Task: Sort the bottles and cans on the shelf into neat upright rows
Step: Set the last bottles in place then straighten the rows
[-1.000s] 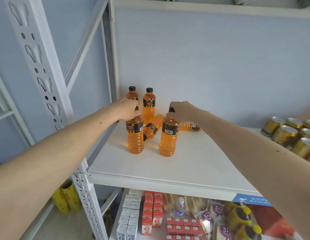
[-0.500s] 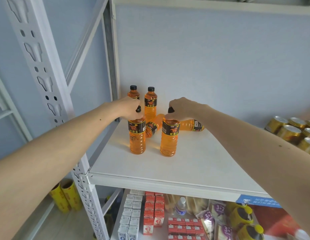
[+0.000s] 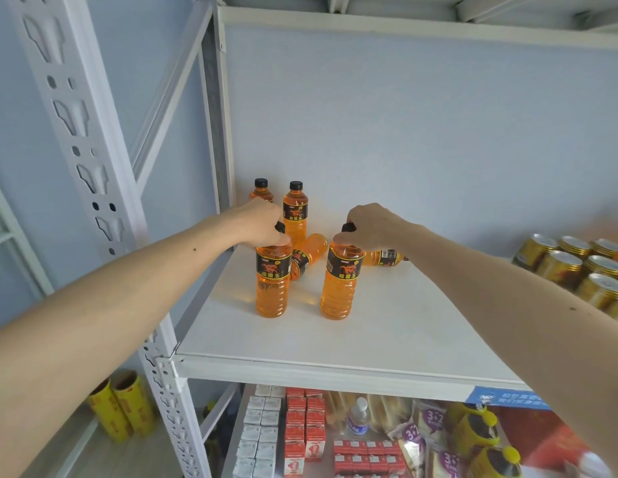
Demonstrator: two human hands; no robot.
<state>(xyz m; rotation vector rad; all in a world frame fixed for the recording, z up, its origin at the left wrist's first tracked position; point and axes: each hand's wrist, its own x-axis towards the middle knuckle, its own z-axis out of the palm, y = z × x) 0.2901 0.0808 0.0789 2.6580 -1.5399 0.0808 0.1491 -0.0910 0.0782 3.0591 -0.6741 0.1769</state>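
Both hands were up on the white shelf board [image 3: 387,326], each one clamped over the top of an upright bottle. The left hand [image 3: 257,222] had its fingers curled round the black cap and neck of the left-front clear plastic bottle of orange drink [image 3: 271,288], which stood on its base near the shelf's left edge. The right hand [image 3: 369,225] gripped the cap end of the right-front orange drink bottle with the black horse label [image 3: 340,284], also upright, just beside the first with a gap between them. Behind them, two more upright orange bottles [image 3: 295,215] stood close together by the back wall, the left one half hidden by the left hand. Between the front pair, a toppled orange bottle [image 3: 309,255] lay on its side, and another fallen bottle [image 3: 383,258] lay flat behind the right wrist, mostly covered. Off to the right, a cluster of gold-topped metal cans [image 3: 573,267] stood upright, well apart from the bottles. On the lower shelf sat red and white cartons [image 3: 293,429].
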